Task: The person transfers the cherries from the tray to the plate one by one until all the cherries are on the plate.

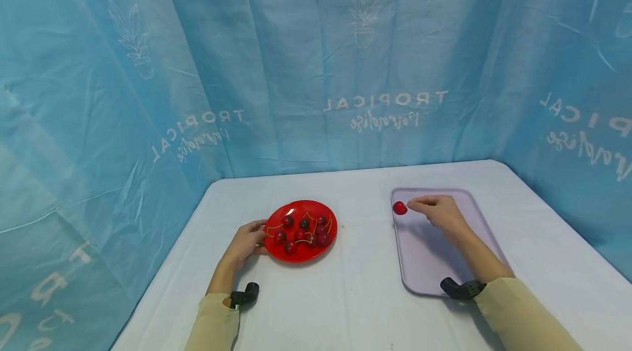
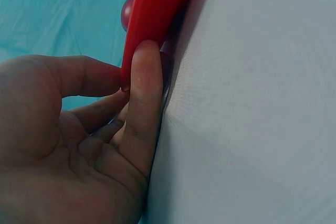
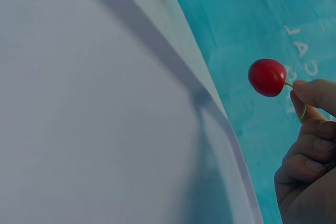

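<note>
A red cherry (image 1: 400, 208) hangs over the left edge of the lilac tray (image 1: 419, 279), its thin green stem pinched between thumb and forefinger of my right hand (image 1: 439, 213). In the right wrist view the cherry (image 3: 267, 77) is clear of the tray surface. On the left, my left hand (image 1: 245, 242) grips the rim of a red plate (image 1: 301, 256). The left wrist view shows a finger (image 2: 146, 82) under the plate (image 2: 157, 9) and the thumb at its edge. Several dark red cherries (image 1: 300, 235) with stems lie on the plate.
A white-covered table (image 1: 355, 296) carries the plate and tray, with a gap of tabletop between them. Blue printed curtains (image 1: 316, 66) hang behind and along the sides. Each wrist wears a black camera (image 1: 245, 294).
</note>
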Tool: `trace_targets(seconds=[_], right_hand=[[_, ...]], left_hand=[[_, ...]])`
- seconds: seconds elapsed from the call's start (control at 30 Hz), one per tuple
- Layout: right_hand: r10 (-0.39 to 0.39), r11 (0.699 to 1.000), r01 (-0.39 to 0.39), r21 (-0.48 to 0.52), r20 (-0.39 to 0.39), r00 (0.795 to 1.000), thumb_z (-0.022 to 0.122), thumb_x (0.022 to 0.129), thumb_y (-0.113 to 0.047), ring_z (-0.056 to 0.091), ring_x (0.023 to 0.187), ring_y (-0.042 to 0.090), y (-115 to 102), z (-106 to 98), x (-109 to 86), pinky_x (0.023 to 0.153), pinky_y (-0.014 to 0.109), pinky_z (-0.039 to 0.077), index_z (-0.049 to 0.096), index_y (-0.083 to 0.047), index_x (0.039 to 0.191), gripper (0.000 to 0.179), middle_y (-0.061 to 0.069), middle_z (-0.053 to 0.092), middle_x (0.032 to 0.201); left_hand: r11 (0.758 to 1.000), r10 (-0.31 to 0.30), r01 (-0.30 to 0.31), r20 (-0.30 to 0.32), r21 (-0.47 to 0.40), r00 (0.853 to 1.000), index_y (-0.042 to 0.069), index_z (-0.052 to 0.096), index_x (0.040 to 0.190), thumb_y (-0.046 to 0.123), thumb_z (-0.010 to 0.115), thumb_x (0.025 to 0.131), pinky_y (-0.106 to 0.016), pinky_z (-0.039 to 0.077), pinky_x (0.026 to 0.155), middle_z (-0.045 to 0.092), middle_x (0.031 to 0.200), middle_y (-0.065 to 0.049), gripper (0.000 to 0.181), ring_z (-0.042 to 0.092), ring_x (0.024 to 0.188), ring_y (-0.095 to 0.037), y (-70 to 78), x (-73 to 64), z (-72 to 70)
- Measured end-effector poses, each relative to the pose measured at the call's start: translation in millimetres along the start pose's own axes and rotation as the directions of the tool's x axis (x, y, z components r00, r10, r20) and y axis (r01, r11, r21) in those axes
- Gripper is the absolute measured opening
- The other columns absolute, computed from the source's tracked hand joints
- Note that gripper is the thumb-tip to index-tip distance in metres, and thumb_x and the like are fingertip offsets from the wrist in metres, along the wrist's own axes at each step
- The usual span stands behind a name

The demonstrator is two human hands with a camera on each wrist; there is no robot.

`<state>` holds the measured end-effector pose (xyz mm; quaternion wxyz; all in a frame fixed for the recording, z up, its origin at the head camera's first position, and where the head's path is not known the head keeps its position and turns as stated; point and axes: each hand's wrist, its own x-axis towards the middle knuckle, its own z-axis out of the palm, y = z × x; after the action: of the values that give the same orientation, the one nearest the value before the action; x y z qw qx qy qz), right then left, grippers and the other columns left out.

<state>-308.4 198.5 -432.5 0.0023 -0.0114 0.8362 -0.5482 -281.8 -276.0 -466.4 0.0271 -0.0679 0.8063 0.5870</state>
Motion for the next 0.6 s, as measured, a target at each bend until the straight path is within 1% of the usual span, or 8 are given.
trace_targets(seconds=[0.13,0.2,0.37,0.47,0.6], right_hand=[[-0.014,1.000,0.014,0.002,0.008,1.000,0.065,0.074,-0.048,0.044,0.102,0.026,-3.6,7.9,0.5,0.082,0.042,0.042,0.066,-0.010,0.106,0.049,0.008,0.058,0.111],[-0.013,1.000,0.013,0.007,0.009,1.000,0.065,0.074,-0.047,0.045,0.102,0.025,-4.8,12.5,1.3,0.082,0.042,0.042,0.066,-0.011,0.105,0.048,0.007,0.059,0.110],[-0.006,1.000,0.006,0.018,0.019,1.000,0.066,0.075,-0.045,0.044,0.103,0.025,-8.8,22.6,4.4,0.083,0.042,0.042,0.067,-0.012,0.103,0.043,0.006,0.059,0.110],[-0.005,1.000,0.004,0.031,0.025,1.000,0.067,0.075,-0.043,0.044,0.103,0.024,-11.7,27.9,5.4,0.084,0.041,0.042,0.067,-0.012,0.102,0.041,0.005,0.059,0.110],[-0.007,0.999,0.005,0.042,0.038,0.999,0.068,0.073,-0.044,0.045,0.103,0.024,-16.0,35.9,4.8,0.084,0.041,0.042,0.067,-0.012,0.102,0.043,0.004,0.059,0.110]], left_hand=[[1.000,0.011,-0.011,0.007,-0.005,1.000,0.012,0.048,0.126,0.014,0.052,0.085,-0.034,0.053,0.063,0.057,0.107,-0.011,0.041,0.061,0.070,-0.025,0.8,-0.6,0.0],[1.000,0.014,-0.014,0.016,0.002,1.000,0.012,0.047,0.127,0.015,0.052,0.086,-0.033,0.053,0.063,0.057,0.109,-0.011,0.042,0.061,0.070,-0.024,0.6,-0.9,-0.7],[1.000,0.015,-0.015,0.014,0.010,1.000,0.012,0.047,0.127,0.017,0.053,0.085,-0.032,0.053,0.063,0.057,0.107,-0.011,0.043,0.061,0.070,-0.024,0.8,-1.9,-1.8],[1.000,0.010,-0.010,0.004,0.003,1.000,0.013,0.048,0.126,0.016,0.054,0.085,-0.033,0.053,0.063,0.058,0.105,-0.011,0.042,0.060,0.070,-0.025,1.2,-2.2,-1.3],[1.000,-0.004,0.004,-0.002,0.004,1.000,0.015,0.049,0.125,0.017,0.054,0.085,-0.033,0.053,0.063,0.057,0.106,-0.010,0.041,0.061,0.071,-0.025,1.7,-1.7,-0.6]])
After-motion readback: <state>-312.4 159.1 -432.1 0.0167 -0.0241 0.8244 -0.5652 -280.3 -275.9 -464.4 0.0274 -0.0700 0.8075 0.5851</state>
